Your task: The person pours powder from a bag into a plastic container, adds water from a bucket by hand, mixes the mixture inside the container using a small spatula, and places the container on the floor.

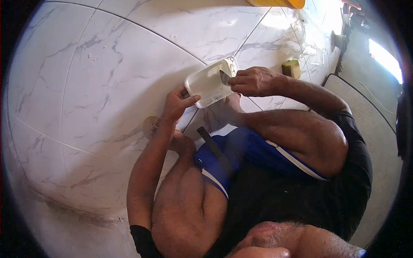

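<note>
My left hand [178, 103] grips the near-left rim of a shallow white plastic tray [204, 86], its thumb over the edge. The tray is tilted above the tiled floor, with whitish residue at its far right corner and along the near side. My right hand [254, 81] is closed around a small scraper [224, 78]. Its dark metal blade points into the right half of the tray; the handle is hidden by my fingers. My bent legs and feet are just below the tray.
Marble-patterned floor tiles [124, 77] with dark joints surround me, with white crumbs on them. A yellowish-green block [291, 69] like a sponge lies beyond my right forearm. Part of a yellow container [279, 3] shows at the top edge. A grey wall [374, 77] stands right.
</note>
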Demonstrator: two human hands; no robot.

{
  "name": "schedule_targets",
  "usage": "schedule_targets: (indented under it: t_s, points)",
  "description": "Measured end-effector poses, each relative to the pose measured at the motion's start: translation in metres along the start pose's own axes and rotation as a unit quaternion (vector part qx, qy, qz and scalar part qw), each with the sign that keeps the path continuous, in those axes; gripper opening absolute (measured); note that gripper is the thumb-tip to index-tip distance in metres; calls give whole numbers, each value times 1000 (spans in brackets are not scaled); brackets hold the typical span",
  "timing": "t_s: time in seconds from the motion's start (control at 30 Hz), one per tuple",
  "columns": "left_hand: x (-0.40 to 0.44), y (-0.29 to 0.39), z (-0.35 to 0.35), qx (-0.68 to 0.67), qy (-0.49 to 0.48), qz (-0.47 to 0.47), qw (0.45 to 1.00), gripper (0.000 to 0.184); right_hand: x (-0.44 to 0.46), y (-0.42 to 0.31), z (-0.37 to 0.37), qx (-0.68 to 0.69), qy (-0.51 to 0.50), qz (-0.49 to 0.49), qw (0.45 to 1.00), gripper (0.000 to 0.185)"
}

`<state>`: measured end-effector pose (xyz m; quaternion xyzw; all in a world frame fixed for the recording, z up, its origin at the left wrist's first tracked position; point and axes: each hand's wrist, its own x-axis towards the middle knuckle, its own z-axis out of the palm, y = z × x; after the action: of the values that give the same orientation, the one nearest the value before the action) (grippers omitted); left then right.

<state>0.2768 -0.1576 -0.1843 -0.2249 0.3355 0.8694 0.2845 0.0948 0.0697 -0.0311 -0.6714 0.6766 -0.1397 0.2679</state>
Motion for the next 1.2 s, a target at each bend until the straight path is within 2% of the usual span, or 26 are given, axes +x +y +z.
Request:
schedule_targets:
  t_s: [0.1, 0.3, 0.5, 0.7, 0.73, 1.03, 1.13, 1.2]
  points:
    - [0, 0, 1, -7, -2, 10, 1000, 58, -6, 0, 0, -9, -8, 14, 1000, 17]
    - [2, 0, -2, 6, 2, -1, 1000, 56, -13, -1, -5, -14, -90, 57, 994, 16]
    - [1, 4, 3, -4, 5, 7, 1000, 55, -8, -3, -14, -78, -172, 76, 979, 12]
    - [6, -9, 3, -49, 20, 26, 998, 56, 1, -3, -33, -105, -170, 94, 975, 11]
    - [6, -9, 4, -55, 22, 27, 998, 56, 8, -7, -41, -87, -196, 120, 969, 11]
    - [2, -6, 3, -53, 13, 35, 998, 55, 6, -14, -32, -84, -70, 102, 989, 13]
    - [1, -5, 4, -36, 15, 52, 998, 55, 10, -12, -31, -59, -65, 86, 992, 14]
    - [1, -4, 5, -20, 18, 38, 999, 55, 11, -5, -23, -46, -101, 94, 989, 13]
